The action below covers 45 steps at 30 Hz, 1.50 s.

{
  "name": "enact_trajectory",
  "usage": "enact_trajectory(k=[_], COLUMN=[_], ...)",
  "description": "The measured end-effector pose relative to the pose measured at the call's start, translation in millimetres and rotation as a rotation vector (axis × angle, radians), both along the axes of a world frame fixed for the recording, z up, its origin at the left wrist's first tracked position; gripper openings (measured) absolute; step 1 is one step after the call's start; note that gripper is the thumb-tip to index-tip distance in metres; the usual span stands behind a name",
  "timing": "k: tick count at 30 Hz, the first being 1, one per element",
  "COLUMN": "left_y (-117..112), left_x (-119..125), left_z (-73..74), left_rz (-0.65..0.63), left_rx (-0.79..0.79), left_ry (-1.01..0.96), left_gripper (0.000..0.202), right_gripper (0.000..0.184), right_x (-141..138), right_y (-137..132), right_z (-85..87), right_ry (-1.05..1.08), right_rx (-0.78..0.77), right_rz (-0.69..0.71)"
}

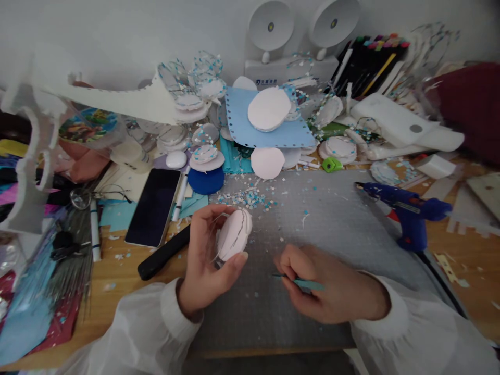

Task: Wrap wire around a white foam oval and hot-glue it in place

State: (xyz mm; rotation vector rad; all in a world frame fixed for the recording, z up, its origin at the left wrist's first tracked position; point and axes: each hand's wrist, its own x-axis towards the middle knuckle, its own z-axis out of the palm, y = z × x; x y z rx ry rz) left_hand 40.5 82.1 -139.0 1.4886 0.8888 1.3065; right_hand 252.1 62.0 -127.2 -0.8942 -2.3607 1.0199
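Note:
My left hand is closed around the edge of a white round layered disc, held tilted above the grey cutting mat. Thin clear strands or wires loop from the disc beside my fingers. Lower right, over the mat, my right hand is closed on a slim teal tool with a narrow tip pointing left; my fingers hide part of it, so its exact kind does not show. The two hands are apart. Just beyond the disc lies a scatter of tiny blue and white pieces.
A blue glue gun lies on the right, its cord running toward my right sleeve. On the left are a phone, a black-handled object and eyeglasses. White discs, a blue sheet and markers crowd the back.

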Motion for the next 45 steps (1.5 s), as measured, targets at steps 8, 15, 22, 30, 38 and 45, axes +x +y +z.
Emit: enact_trajectory(k=[8,15,22,30,38,45], left_y=[-0.4,-1.1,-1.1,-1.2,-2.2,-1.8], left_x=[-0.7,-0.5,-0.2,-0.2,-0.1,-0.7], left_z=[-0.8,0.9,0.1,-1.5,0.7,-2.7], left_rz=[0.008,0.000,0.001,0.016,0.030,0.011], left_rx=[-0.021,-0.033,-0.033,-0.025,-0.058,-0.075], left_ry=[0.018,0.015,0.030,0.059,0.064,0.078], left_gripper=[0.048,0.046,0.047,0.050,0.047,0.049], right_gripper=[0.027,0.024,0.021,0.019,0.026,0.026], right_x=[1.5,5.4,-0.7,-7.5,-2.1,0.2], right_y=[1.4,3.0,0.5,-3.6,-4.4,-7.5], right_z=[-0.9,3.4,4.3,-2.6,-4.7,0.1], right_ry=[0.020,0.005,-0.028,-0.005,0.156,0.480], right_rx=[0.006,0.052,0.145,0.316,0.168,-0.010], right_rz=[-0.019,-0.033,0.073,0.142,0.055,-0.147])
